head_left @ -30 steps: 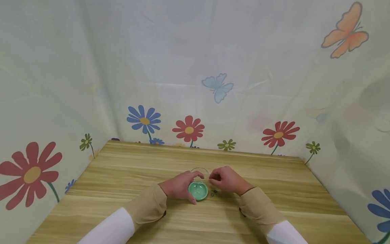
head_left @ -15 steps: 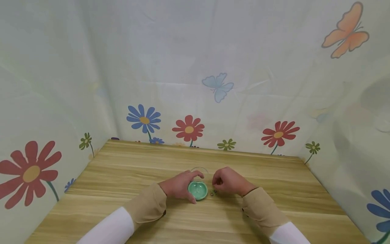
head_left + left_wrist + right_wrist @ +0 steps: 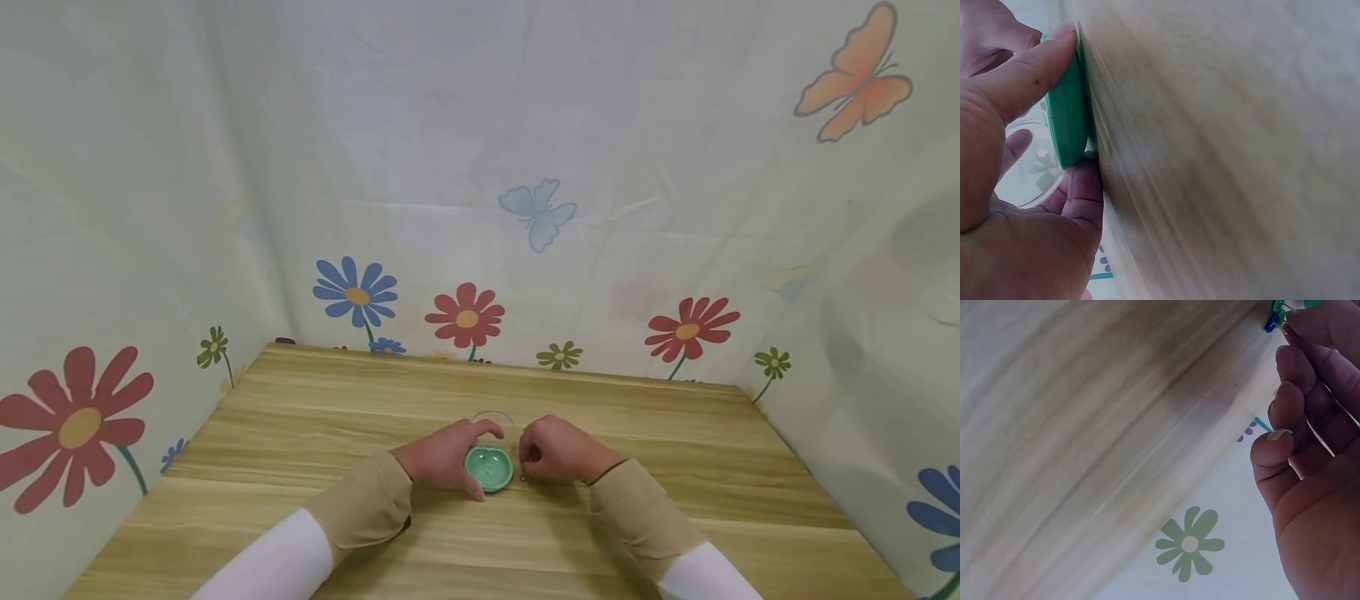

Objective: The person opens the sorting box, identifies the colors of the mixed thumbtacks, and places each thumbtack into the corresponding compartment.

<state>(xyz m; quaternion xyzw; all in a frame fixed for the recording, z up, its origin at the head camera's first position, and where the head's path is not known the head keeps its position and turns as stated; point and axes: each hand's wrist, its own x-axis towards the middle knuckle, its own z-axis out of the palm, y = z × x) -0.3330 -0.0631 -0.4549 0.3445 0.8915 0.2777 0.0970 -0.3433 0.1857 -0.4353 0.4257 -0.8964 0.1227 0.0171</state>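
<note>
My left hand (image 3: 446,457) grips a round green case (image 3: 489,471), thumb at its near side and fingers round its far side. Its clear lid (image 3: 493,417) stands open behind it. In the left wrist view the green case (image 3: 1067,119) sits on the table edge-on between thumb and fingers. Just right of the case, my right hand (image 3: 562,450) is low over the table, fingers curled. In the right wrist view a blue push pin (image 3: 1270,324) and a green push pin (image 3: 1277,305) lie right at its thumb and fingertip; I cannot tell whether it pinches one.
The wood-grain table (image 3: 337,400) spreads around both hands. Behind it and at the sides hangs a pale curtain (image 3: 420,125) printed with flowers and butterflies.
My right hand first drew back from beside the lid, then came down over the small push pins, which it now mostly hides in the head view. The left hand and case stay put.
</note>
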